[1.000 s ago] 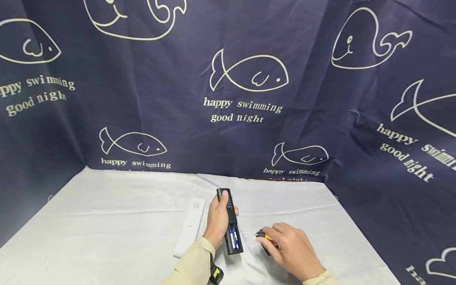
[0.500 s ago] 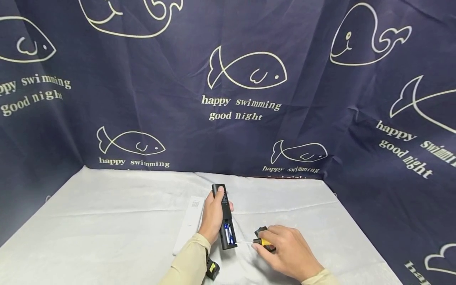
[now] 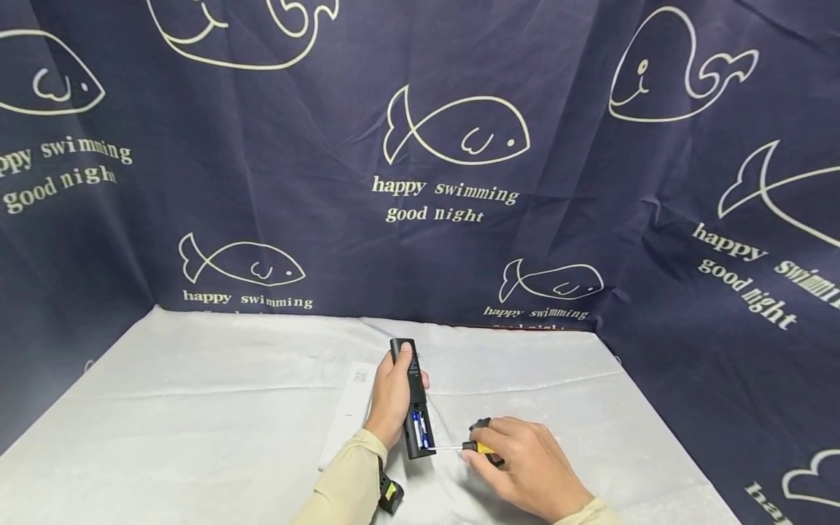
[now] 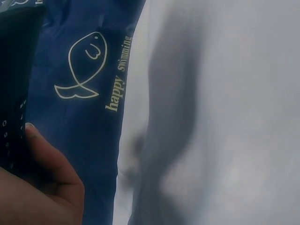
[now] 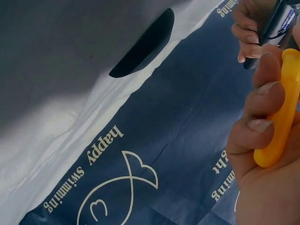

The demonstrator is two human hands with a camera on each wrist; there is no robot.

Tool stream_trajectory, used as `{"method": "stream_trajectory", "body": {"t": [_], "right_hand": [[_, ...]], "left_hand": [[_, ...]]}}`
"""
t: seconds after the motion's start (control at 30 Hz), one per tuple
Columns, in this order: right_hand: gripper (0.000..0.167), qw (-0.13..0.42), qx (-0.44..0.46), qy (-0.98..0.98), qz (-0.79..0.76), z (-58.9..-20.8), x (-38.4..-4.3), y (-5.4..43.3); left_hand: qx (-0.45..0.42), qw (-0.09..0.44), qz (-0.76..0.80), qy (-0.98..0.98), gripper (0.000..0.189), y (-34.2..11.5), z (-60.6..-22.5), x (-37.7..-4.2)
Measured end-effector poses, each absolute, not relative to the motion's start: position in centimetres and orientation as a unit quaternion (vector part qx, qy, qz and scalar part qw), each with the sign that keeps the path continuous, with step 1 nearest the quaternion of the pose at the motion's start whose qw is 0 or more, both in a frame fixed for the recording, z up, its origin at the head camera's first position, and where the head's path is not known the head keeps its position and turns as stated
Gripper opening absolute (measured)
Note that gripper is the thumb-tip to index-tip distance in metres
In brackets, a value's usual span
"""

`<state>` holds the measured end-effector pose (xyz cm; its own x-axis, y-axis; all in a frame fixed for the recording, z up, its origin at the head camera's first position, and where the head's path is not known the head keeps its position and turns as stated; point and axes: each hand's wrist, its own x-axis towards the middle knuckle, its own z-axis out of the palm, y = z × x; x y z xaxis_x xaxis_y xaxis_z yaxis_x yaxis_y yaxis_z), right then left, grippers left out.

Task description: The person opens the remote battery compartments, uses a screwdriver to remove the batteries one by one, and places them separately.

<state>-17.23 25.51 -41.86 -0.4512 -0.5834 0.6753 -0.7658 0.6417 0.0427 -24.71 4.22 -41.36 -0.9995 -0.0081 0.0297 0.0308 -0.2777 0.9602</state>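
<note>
My left hand [image 3: 391,401] grips a black remote control [image 3: 417,392], its thumb along the upper back. The back faces up, and two blue-and-white batteries [image 3: 421,430] lie in the uncovered compartment at the near end. In the left wrist view, buttons show on the front of the remote [image 4: 11,108]. My right hand [image 3: 528,463] holds a screwdriver [image 3: 484,447] with a yellow and black handle. Its thin shaft points left, the tip at the compartment's near end by the batteries; contact is hard to tell. Fingers curl round the yellow handle [image 5: 281,112] in the right wrist view.
A small black cover [image 5: 143,44] lies on the white cloth [image 3: 216,408], partly hidden behind my right hand in the head view. Left of my left hand is a long white box [image 3: 348,408] with a printed code. Dark blue curtains [image 3: 341,182] enclose the table.
The remote has shifted slightly left with my left hand. The screwdriver tip has gone from the compartment's right side to its near end, then slightly further left.
</note>
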Motion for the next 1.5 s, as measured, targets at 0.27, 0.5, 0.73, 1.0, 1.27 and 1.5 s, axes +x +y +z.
{"method": "stream_trajectory", "body": {"t": [0.27, 0.5, 0.73, 1.0, 1.27, 1.5], "right_hand": [[0.016, 0.326, 0.397, -0.848, 0.127, -41.7, -17.0, 25.5], [0.017, 0.352, 0.379, -0.848, 0.114, -41.5, -17.1, 25.5], [0.016, 0.366, 0.38, -0.839, 0.134, -41.2, -17.1, 25.6], [0.017, 0.348, 0.392, -0.841, 0.13, -41.4, -17.0, 25.3], [0.017, 0.346, 0.395, -0.841, 0.128, -41.6, -17.0, 25.3], [0.019, 0.333, 0.398, -0.847, 0.121, -41.8, -16.8, 25.1]], "left_hand": [[-0.017, 0.012, -0.792, -0.611, 0.033, 4.1, -40.1, -24.0], [-0.035, 0.012, -0.782, -0.622, 0.044, 4.9, -41.8, -24.7], [-0.068, 0.005, -0.762, -0.644, 0.046, 5.1, -41.5, -24.2], [-0.045, 0.007, -0.778, -0.627, 0.046, 4.8, -41.5, -24.9], [-0.045, 0.008, -0.781, -0.623, 0.044, 4.5, -41.3, -24.8], [-0.059, 0.002, -0.783, -0.619, 0.044, 4.4, -41.7, -24.8]]}}
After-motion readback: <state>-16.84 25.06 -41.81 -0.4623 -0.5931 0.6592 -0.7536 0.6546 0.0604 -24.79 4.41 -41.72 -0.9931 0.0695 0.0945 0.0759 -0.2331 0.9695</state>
